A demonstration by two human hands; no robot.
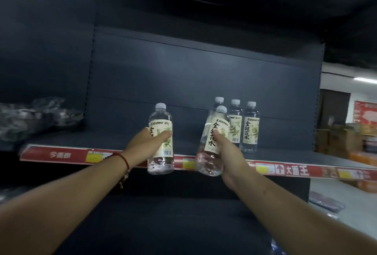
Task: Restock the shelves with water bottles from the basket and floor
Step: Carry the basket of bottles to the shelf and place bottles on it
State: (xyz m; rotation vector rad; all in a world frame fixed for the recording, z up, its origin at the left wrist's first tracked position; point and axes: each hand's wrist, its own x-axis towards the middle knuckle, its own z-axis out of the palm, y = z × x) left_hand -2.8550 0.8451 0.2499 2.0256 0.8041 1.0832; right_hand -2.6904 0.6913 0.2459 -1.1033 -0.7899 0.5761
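both arms are stretched out toward a dark grey metal shelf (204, 144) with a red price strip (285, 170) running along its front edge. the left hand (149, 140) is wrapped around a clear plastic water bottle with a white cap and pale green-and-white label (161, 142), thumb lying across the label, bottle held upright at about 9 o'clock from the other one. the right hand (222, 148) grips a second clear water bottle with the same label (213, 142), fingers curled round its right side, and this one is tilted, cap leaning toward 1 o'clock. both held bottles hang in front of the shelf edge, their bottoms overlapping the red strip.

already standing on the shelf, at about 2 o'clock from the right hand, are three matching clear bottles (250, 128) in a tight cluster, upright, one partly hidden behind the tilted bottle. way over at 9 o'clock on the shelf there's a crumpled heap of clear plastic wrap (34, 118). a thin red string bracelet (124, 160) sits on the left wrist. off at 3 o'clock, past the shelf end, there are stacked cardboard boxes (342, 140), kinda blurry.
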